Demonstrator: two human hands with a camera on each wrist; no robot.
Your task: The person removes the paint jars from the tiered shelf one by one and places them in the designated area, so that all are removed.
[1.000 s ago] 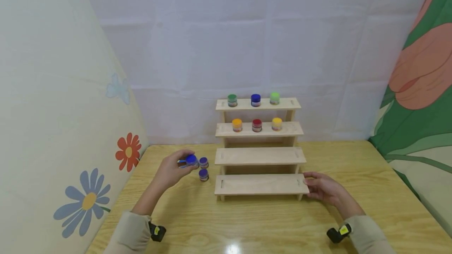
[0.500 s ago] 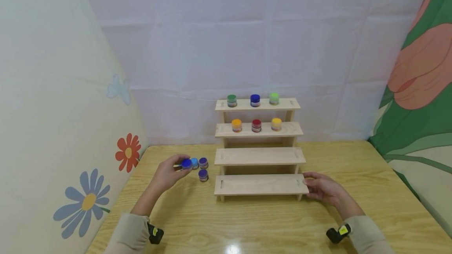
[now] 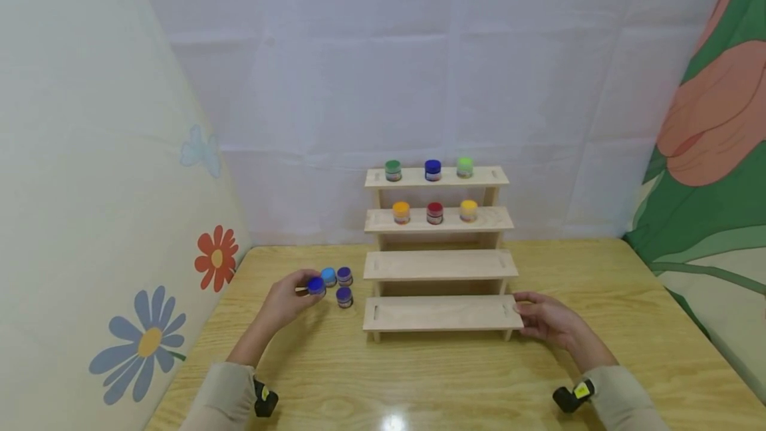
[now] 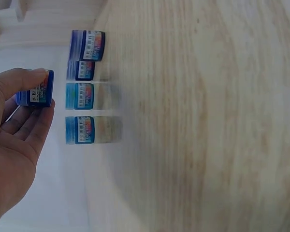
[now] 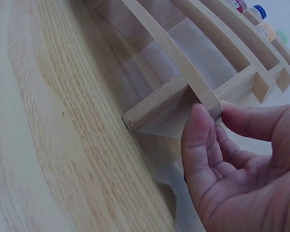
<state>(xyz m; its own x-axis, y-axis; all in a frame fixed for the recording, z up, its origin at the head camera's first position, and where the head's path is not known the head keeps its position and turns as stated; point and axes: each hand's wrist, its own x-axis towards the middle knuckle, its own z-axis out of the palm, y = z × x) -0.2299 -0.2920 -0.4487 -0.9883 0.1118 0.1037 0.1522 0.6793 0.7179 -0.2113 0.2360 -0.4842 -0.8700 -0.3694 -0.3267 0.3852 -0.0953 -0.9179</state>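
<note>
My left hand [image 3: 286, 299] holds a small dark blue paint jar [image 3: 316, 287] between thumb and fingers. In the left wrist view this paint jar [image 4: 37, 89] is raised off the table, its label facing the camera. Close by stand a light blue jar [image 3: 328, 277] and two purple jars, one behind [image 3: 344, 277] and one in front [image 3: 344, 297]. A second light blue jar [image 4: 80, 130] shows only in the left wrist view. My right hand [image 3: 552, 321] pinches the right end of the bottom board of a wooden step shelf [image 3: 443, 313]; the right wrist view shows thumb and finger at the board's corner [image 5: 213, 107].
Green [image 3: 393, 170], dark blue [image 3: 433, 170] and light green [image 3: 465, 167] jars stand on the top step. Orange [image 3: 401, 213], red [image 3: 435, 213] and yellow [image 3: 469, 211] jars occupy the second. A white cloth [image 3: 359, 85] hangs behind the wooden table [image 3: 443, 378].
The left hand, with the dark blue jar, has moved left and slightly toward me, uncovering the light blue jar. My right hand keeps its place on the shelf.
</note>
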